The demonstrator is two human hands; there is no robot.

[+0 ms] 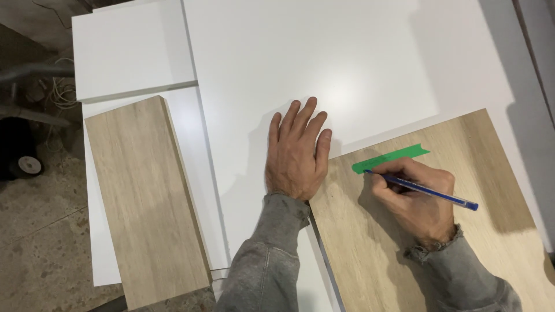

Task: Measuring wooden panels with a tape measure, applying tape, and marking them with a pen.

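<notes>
Workshop: stacked white panels (pixel 324 63), wood-grain boards (pixel 144 202), rough concrete floor (pixel 40 242), loose cable (pixel 60 92).

Right hand (pixel 417 202) holds blue pen (pixel 422 189) on green tape (pixel 390 158); left hand (pixel 298 153) lies flat.

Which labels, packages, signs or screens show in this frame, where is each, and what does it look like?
Green tape strip: the only label-like thing, stuck near the top edge of the wood-grain board at right; narrow, slanted, bright green, with the blue pen in the right hand touching its left end.
No packages, signs or screens in view.
</notes>
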